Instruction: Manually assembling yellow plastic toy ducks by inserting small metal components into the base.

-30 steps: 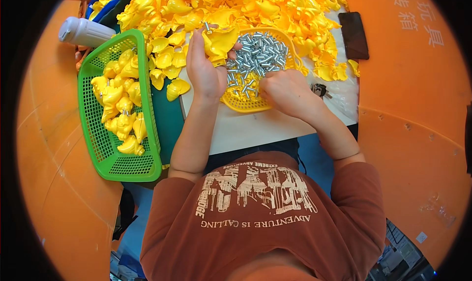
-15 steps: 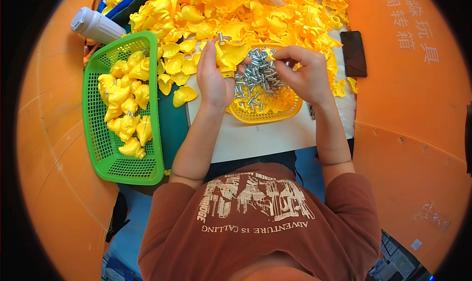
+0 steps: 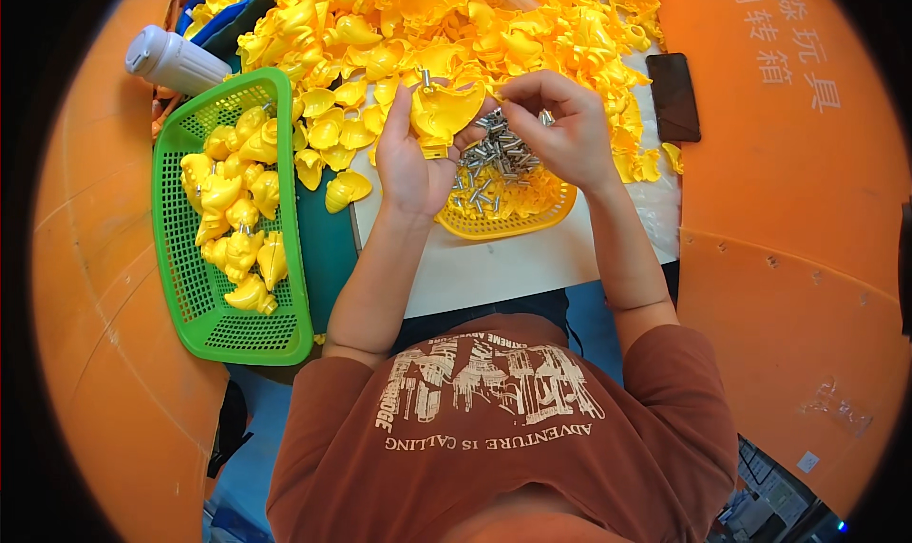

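Left hand (image 3: pixel 414 174) cups a yellow shell (image 3: pixel 446 115), which lies above the near part of the worktop (image 3: pixel 456 277) and partly in front of the basket (image 3: pixel 508 228). Its fingers are curled around the shell from beneath and both sides, holding it. A metal pin (image 3: pixel 427 77) stands up at the shell's upper left.

Right hand (image 3: pixel 565 130): thumb and forefinger drawn to a narrow pinch beside the shell's right edge. They appear to hold a small piece (image 3: pixel 495 95); the tips hide most of it, so its shape cannot be read.

Step, as judged: fitting the small piece into the shell.

Notes on doing it well:
1. Keep the shell level in the palm. The pin looks as if it could tip or drop out under a jolt.
2. Give the left fingers firm backing below the spot being pressed. The wall looks thin and may flex.
3. Turn the piece to its seat before pushing. Press straight and lightly, with no twisting.
4. Keep the pinch near the piece's end so the fitting spot can be seen.
5. Work over the basket: anything slipping should land among the loose pins (image 3: pixel 503 153).
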{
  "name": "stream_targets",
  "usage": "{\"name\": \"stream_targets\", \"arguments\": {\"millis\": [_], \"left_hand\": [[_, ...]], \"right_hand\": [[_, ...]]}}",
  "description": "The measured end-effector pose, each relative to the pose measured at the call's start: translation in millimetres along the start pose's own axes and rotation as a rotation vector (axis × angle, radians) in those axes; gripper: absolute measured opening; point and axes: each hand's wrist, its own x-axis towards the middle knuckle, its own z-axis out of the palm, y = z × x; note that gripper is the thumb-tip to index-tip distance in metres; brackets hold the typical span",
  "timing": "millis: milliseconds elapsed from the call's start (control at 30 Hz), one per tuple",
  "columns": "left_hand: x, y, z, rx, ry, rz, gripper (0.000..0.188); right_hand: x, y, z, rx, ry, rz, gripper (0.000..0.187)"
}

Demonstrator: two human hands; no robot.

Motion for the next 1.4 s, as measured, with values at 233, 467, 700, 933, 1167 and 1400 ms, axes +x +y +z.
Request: {"name": "stream_targets", "arguments": {"millis": [233, 467, 700, 933, 1167, 1400], "left_hand": [[-1, -2, -4, -0.032, -0.072, -0.021, 0.048], [1, -6, -4, 0.227, -0.037, 0.166, 0.035], [-4, -16, 0, 0.321, 0.016, 0.415, 0.027], [-1, -17, -11, 0.446, 0.034, 0.469, 0.030], [-5, -1, -4, 0.419, 0.004, 0.421, 0.031], [17, 27, -21, 0.282, 0.190, 0.515, 0.030]], "right_hand": [[-2, -3, 8, -0.184, 0.066, -0.152, 0.019], [3, -16, 10, -0.366, 0.201, -0.423, 0.016], [6, -23, 21, -0.629, 0.161, -0.580, 0.019], [11, -27, 27, -0.722, 0.153, -0.649, 0.023], [29, -21, 26, -0.325, -0.106, -0.292, 0.016], [77, -4, 76, 0.095, -0.178, -0.020, 0.023]]}}
